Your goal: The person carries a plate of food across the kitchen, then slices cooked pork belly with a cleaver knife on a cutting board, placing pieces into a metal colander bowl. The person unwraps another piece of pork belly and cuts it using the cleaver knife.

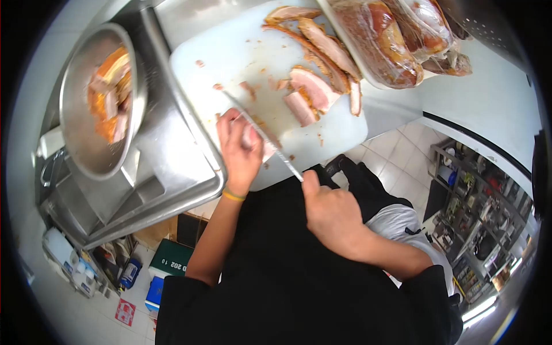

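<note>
My right hand [330, 213] is wrapped round the handle of a long knife [265, 138], its blade slanting up and left over the white cutting board [201, 72]. Close beside the blade, my left hand [240, 146] rests with bent fingers on a pale piece of meat [268, 150], mostly hidden under it. Farther right on the board lie thick cut pieces of meat [300, 108] and long browned slices [328, 46]. Small scraps are scattered about the board.
A steel bowl [75, 123] with meat chunks [109, 95] stands at the left above metal trays [178, 138]. Plastic-wrapped meat [376, 43] lies at the upper right. Shelving [483, 213] stands farther right, and a green box [171, 259] is low at the left.
</note>
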Demonstrator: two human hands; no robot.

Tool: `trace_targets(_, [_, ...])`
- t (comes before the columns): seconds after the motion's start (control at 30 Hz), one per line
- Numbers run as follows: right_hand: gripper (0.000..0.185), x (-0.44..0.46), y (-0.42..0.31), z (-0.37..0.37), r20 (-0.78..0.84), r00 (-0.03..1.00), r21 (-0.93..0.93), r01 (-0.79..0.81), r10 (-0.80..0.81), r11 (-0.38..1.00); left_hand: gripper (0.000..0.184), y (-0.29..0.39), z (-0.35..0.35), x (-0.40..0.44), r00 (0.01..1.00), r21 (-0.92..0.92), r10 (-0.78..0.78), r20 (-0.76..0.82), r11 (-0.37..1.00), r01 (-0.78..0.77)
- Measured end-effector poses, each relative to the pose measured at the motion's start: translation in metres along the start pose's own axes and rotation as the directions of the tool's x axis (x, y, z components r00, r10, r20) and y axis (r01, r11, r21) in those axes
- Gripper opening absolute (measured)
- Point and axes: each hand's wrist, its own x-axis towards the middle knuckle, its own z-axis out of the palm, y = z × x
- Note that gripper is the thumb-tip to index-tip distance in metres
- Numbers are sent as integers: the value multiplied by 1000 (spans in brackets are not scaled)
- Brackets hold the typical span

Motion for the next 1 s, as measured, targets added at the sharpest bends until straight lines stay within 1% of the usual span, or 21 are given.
trace_targets(0.07, [12, 11, 3, -3, 2, 1000, -18, -7, 7, 1000, 26, 2, -2, 2, 998, 17, -31, 46, 999, 30])
trace_targets(0.13, [10, 24, 7, -4, 29, 999, 85, 24, -27, 996, 27, 1, -1, 2, 999, 31, -14, 38, 999, 13])
trace_targets(0.17, [12, 35, 6, -5, -18, 999, 119, 28, -26, 993, 27, 1, 0, 3, 999, 34, -20, 50, 999, 18])
trace_targets(0.2, [12, 42, 9, 1, -6, 1000, 130, 19, -19, 991, 26, 3, 0, 2, 999, 26, -32, 29, 999, 31])
trace_targets(0.27, [14, 53, 18, 14, -58, 996, 164, 72, -63, 984, 25, 4, 2, 2, 999, 25, -42, 1, 999, 42])
trace_targets(0.33, [15, 42, 17, 11, -24, 998, 182, 65, -62, 981, 23, 2, 2, 0, 1000, 36, 13, -12, 999, -12])
trace_targets(0.4, [34, 21, 17, 4, 79, 997, 218, -27, 10, 976, 22, 2, 3, 2, 1000, 36, 5, -29, 999, -4])
trace_targets(0.43, [36, 13, 20, 5, 160, 986, 192, -81, 50, 978, 21, 1, 2, 2, 1000, 59, 23, -17, 998, -22])
trace_targets(0.47, [36, 18, 20, 12, 162, 986, 198, -72, 40, 978, 21, 1, 1, 1, 999, 84, 37, -6, 996, -36])
trace_targets(0.53, [18, 37, 23, 32, -79, 996, 224, 60, -44, 973, 20, 3, 1, 1, 1000, 69, 16, -9, 997, -16])
trace_targets(0.57, [20, 47, 26, 41, -69, 996, 179, 61, -49, 982, 18, 0, 2, 1, 999, 57, 24, -22, 998, -23])
trace_targets(0.63, [22, 44, 31, 42, -63, 997, 188, 56, -45, 981, 16, -2, 3, -3, 999, 45, 36, -30, 998, -34])
trace_targets(0.7, [24, 33, 34, 38, -58, 997, 193, 57, -47, 980, 21, -5, 2, -3, 998, 48, 64, -5, 997, -64])
trace_targets(0.73, [28, 23, 37, 34, 26, 1000, 205, -1, -4, 979, 21, -5, 5, 0, 997, 52, 71, -13, 996, -70])
trace_targets(0.77, [31, 15, 37, 33, 121, 992, 215, -60, 34, 975, 25, -3, 5, 0, 999, 22, 50, -20, 999, -49])
trace_targets(0.8, [31, 20, 36, 40, 122, 992, 214, -46, 20, 976, 30, 0, 4, -2, 999, -4, 30, -31, 1000, -30])
trace_targets(0.83, [36, 34, 37, 53, 66, 998, 206, -26, 13, 978, 45, -2, 1, -4, 1000, 34, 30, 8, 999, -30])
trace_targets(0.87, [40, 45, 39, 63, 9, 1000, 198, -5, 3, 980, 45, -1, 0, -8, 999, 47, 40, -7, 998, -39])
trace_targets(0.93, [40, 56, 46, 74, -39, 999, 224, 15, -7, 974, 60, 4, 2, -17, 988, 39, -91, -125, 995, 96])
trace_targets(0.97, [41, 61, 50, 77, -78, 997, 246, 20, -1, 969, 76, 7, -1, -26, 957, 64, -255, -135, 962, 265])
trace_targets(1.0, [41, 64, 56, 82, -98, 995, 240, 50, -27, 970, 76, 0, 5, -35, 958, 71, -237, -163, 965, 251])
